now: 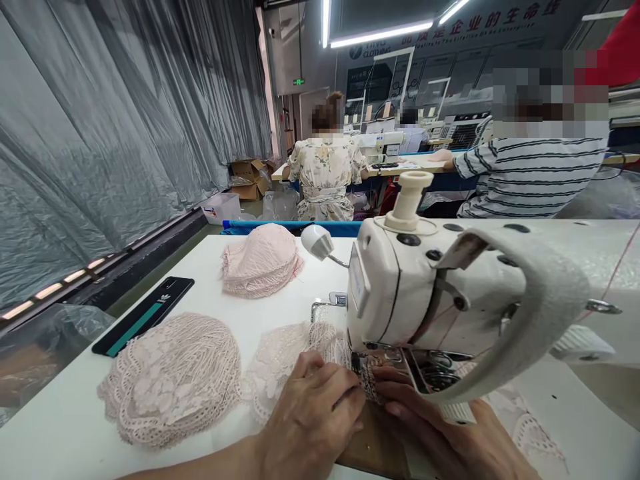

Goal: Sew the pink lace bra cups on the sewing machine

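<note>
White worktop [75, 427] under white sewing machine [425, 293]. Left hand [313, 413] curled flat, right hand [440, 427] flat, both pressing pale pink lace piece [285, 360] by needle. Lace pile [173, 380] at nine o'clock.

A garment factory floor is seen here: an industrial sewing machine [425, 293] is mounted on a white worktable [65, 427], pink lace pieces [173, 380] are stacked beside it, and more machines are worked by seated people [325, 173] under strip lights [380, 33] and a company banner [470, 27].
</note>
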Demonstrator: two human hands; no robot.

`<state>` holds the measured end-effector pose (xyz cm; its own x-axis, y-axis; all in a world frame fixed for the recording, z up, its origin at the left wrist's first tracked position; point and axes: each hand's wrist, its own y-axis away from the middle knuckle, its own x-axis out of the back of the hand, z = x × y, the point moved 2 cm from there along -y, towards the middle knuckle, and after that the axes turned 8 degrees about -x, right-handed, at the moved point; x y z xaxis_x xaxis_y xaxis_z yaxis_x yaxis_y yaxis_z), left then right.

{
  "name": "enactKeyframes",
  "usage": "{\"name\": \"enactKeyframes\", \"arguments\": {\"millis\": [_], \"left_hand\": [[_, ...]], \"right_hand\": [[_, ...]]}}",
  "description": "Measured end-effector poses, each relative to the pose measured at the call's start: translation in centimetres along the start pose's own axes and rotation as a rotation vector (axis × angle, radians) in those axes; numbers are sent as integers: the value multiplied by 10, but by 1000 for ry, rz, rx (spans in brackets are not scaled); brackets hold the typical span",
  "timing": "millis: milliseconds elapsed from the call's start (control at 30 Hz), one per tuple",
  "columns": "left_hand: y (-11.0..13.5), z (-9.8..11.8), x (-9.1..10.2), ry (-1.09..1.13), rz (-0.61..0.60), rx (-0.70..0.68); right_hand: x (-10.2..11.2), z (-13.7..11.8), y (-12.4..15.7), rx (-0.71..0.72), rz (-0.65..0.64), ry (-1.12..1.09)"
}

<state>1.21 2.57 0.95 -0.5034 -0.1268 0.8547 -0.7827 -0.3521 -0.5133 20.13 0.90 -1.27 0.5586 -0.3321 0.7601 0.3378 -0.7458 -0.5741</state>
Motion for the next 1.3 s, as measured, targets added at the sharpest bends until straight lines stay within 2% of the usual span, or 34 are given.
{"name": "enactKeyframes", "arguments": {"millis": [300,500,967,1300], "left_hand": [[-1,-1,1,-11,-46,23],[-1,-1,0,-23,-23,9],[0,-2,-2,5,-72,28],[-2,0,0,-29,-48,9]], "right_hand": [[0,-3,-3,-59,-8,14],[6,-6,-8,-41,-31,9],[8,-6,-10,-9,-65,-26],[11,-9,-11,-4,-104,-62]]}}
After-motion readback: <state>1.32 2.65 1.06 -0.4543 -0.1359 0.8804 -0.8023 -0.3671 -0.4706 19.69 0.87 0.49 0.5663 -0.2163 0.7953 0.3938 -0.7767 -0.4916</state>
